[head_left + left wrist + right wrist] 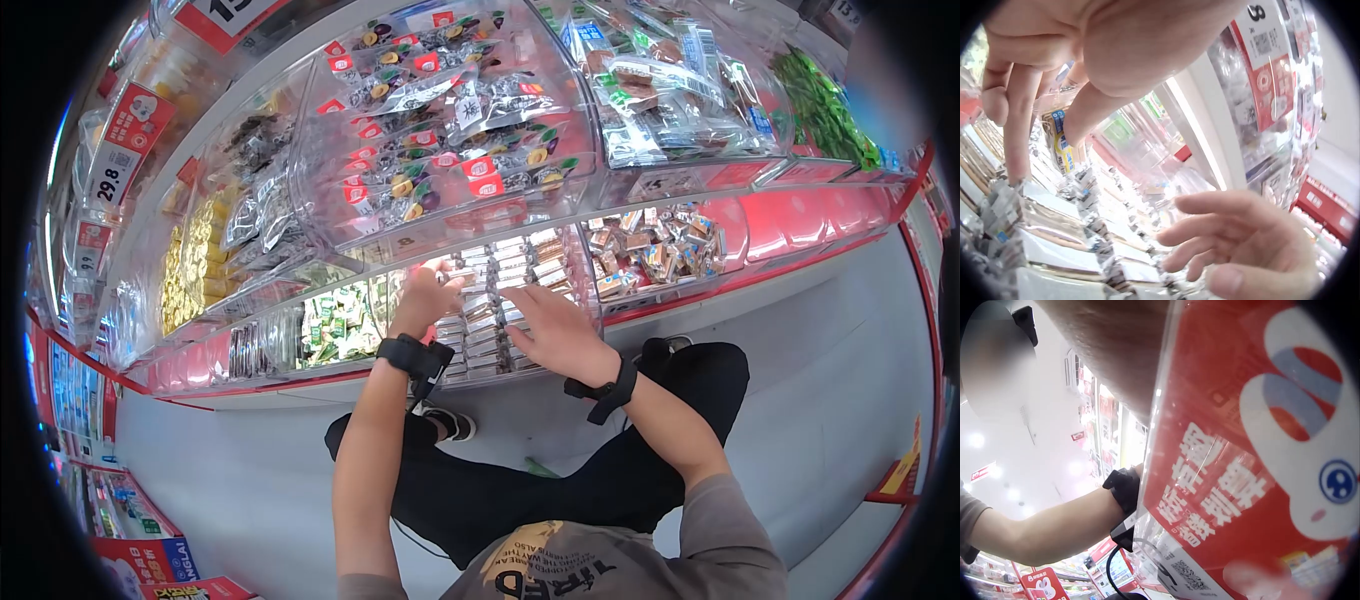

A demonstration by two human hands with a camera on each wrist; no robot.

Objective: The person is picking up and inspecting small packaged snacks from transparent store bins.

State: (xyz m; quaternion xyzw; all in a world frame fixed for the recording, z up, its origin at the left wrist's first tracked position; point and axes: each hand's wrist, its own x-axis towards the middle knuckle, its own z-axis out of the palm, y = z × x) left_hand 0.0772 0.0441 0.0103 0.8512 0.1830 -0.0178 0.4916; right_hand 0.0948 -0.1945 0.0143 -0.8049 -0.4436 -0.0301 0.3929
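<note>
Clock: the directions are being taken in the head view, around the middle of the wrapped bars (480,335)
Wrapped bars: they are lying in close rows inside a clear bin (500,378) of the lower shelf, under both hands
Left hand: the left hand (430,302) is reaching down into the bin at 10 o'clock; it is gripping the small packet (1059,137) between thumb and fingers, and one other finger is pointing straight down and touching the wrapped bars
Small packet: it is showing a blue and yellow label and is standing tilted over the rows, at the thumb of the left hand
Right hand: the right hand (552,328) is hovering at 3 o'clock, just beside the left hand but apart from it; it is open, with fingers a little bent, and is holding nothing
Green packets: the green packets (340,325) are lying at 9 o'clock, in the next part of the lower shelf
Brown pieces: the brown wrapped pieces (655,245) are lying in a heap at 2 o'clock
Plum packs: the packs with plum pictures (430,130) are filling the upper bin at 12 o'clock
Gold packs: they (200,260) are resting at 9 o'clock, farther than the green packets
Red sign: the red sign (1210,450) with a white cartoon figure is covering much of the right wrist view
</note>
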